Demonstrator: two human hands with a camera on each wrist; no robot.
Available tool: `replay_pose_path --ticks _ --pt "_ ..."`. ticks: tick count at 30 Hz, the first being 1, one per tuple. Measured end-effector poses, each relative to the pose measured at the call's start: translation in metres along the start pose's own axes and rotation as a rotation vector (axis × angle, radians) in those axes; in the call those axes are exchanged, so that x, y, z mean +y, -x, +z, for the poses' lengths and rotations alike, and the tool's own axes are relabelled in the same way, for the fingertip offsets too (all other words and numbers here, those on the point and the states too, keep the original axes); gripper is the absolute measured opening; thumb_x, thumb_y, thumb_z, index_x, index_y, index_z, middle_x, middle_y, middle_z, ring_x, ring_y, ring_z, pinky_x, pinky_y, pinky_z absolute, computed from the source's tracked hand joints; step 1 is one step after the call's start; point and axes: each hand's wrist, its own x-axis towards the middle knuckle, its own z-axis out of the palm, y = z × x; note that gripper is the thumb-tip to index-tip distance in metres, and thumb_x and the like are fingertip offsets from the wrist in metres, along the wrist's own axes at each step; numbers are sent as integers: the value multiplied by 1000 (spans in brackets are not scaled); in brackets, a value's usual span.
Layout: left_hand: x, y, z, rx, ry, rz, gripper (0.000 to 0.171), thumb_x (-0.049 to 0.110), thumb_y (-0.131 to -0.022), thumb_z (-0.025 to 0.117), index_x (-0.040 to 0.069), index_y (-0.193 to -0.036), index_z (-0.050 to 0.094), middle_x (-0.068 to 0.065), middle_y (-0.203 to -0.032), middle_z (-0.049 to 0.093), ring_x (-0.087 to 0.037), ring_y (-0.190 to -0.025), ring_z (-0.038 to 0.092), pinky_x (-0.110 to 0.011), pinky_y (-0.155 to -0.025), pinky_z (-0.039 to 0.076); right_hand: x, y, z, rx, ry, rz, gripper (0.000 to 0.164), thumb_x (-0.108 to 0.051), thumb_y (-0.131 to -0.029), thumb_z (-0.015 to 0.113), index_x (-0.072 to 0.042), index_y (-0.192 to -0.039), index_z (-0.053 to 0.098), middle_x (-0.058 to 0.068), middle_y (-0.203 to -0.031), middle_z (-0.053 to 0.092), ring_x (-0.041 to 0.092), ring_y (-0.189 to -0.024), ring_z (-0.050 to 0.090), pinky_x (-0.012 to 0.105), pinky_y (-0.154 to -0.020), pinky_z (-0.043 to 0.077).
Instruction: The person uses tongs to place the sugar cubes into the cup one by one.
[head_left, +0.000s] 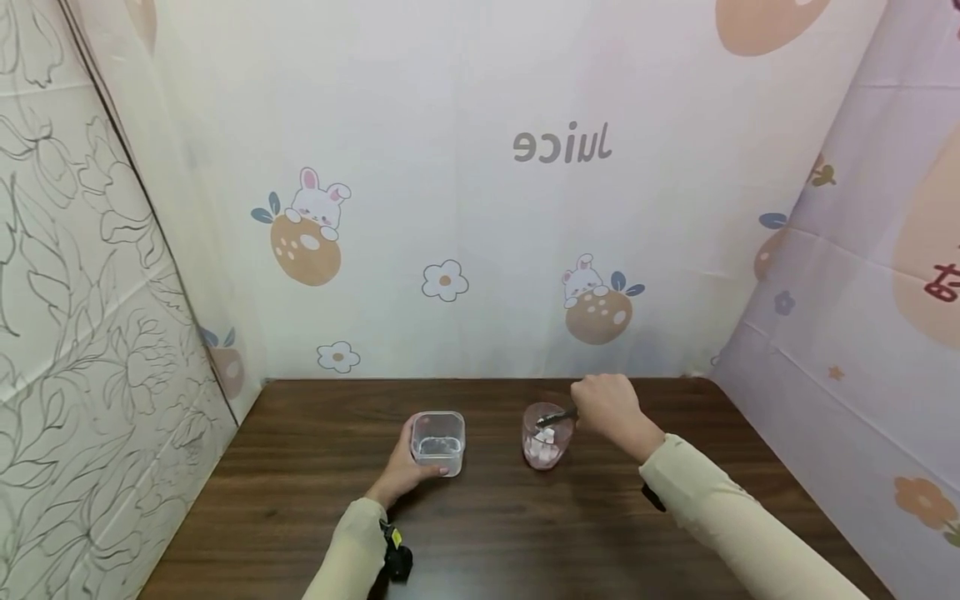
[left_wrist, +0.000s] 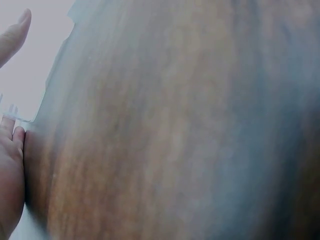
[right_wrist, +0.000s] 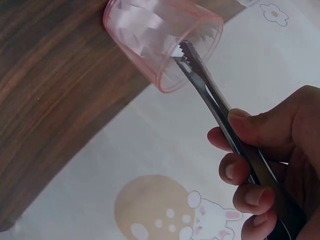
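My right hand [head_left: 609, 410] grips a pair of metal tongs [right_wrist: 220, 112] with a dark handle. The toothed tips of the tongs reach inside the mouth of a clear pink cup [right_wrist: 135, 55], with a small white piece between them. White chunks [head_left: 542, 448] fill the lower part of this cup, which stands on the table right of centre. Around a clear square plastic container [head_left: 438, 446] my left hand [head_left: 405, 467] curls, thumb at the near side and fingers at the far left. In the left wrist view only the container's edge and part of the hand show.
The dark wood table [head_left: 487, 533] runs back to a printed cloth wall [head_left: 450, 192] with rabbits, fruit and flowers. Cloth panels also close off the left and right sides. A black wrist camera [head_left: 397, 560] sits on the left sleeve.
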Motion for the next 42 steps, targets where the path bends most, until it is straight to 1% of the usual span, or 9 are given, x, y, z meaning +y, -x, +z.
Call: replay_pose_path --ticks 7,11,15,19,22,24,28,35,42 --pt "-1 -1 1 -2 -21 -10 101 -3 -54 80 4 -136 21 -27 -124 38 -44 -109 37 -55 -94 23 -2 2 10 -4 -51 10 38 -19 -54 75 -17 -42 40 -6 -40 35 10 -40 26 29 -33 24" --pt "0 -1 0 -3 -20 1 100 -3 -54 79 2 -135 22 -28 -123 38 -45 -108 37 -56 -93 24 0 3 13 -18 -67 35 32 -19 -57 72 -17 -44 43 -5 -41 38 11 -38 32 30 -33 28" --pt "0 0 0 -5 -21 1 99 -4 -54 79 2 -135 22 -29 -124 37 -45 -108 37 -55 -92 25 6 8 11 -73 -107 80 33 -23 -64 72 -17 -47 44 -4 -43 40 13 -38 37 32 -35 31" --pt "0 0 -1 -9 -26 -4 99 -4 -55 78 2 -135 21 -28 -124 37 -45 -108 38 -54 -91 26 12 16 5 -121 -169 128 33 -26 -71 70 -19 -48 46 -5 -43 40 12 -38 37 30 -36 29" --pt "1 -1 -1 -9 -7 -4 99 -5 -55 78 2 -135 21 -28 -125 37 -45 -109 36 -54 -92 25 13 23 -1 -105 -232 152 23 -25 -75 66 -18 -55 57 -5 -45 43 11 -39 34 28 -37 24" --pt "1 -2 -1 -9 2 -4 100 -6 -54 78 2 -135 21 -28 -125 37 -45 -110 36 -54 -93 24 13 28 -4 -67 -269 155 12 -25 -76 64 -16 -67 66 -5 -50 49 10 -38 32 26 -36 21" --pt "2 -2 -1 -8 -1 -9 100 -6 -54 79 2 -135 22 -27 -125 37 -45 -110 36 -54 -94 23 6 40 -5 14 -318 136 16 -25 -76 64 -16 -88 70 -8 -56 52 8 -38 31 24 -34 19" --pt "3 -2 -1 -8 -25 -23 100 -4 -54 79 3 -135 21 -28 -126 36 -44 -111 35 -54 -94 23 -12 57 5 93 -414 92 21 -28 -76 66 -18 -94 69 -9 -64 57 3 -40 30 21 -35 21" --pt "3 -1 -1 -6 -26 -23 100 -3 -54 79 3 -135 22 -28 -126 36 -44 -112 34 -55 -94 22 -27 72 27 48 -506 49 26 -32 -74 68 -19 -97 68 -19 -55 39 -1 -44 30 19 -39 24"
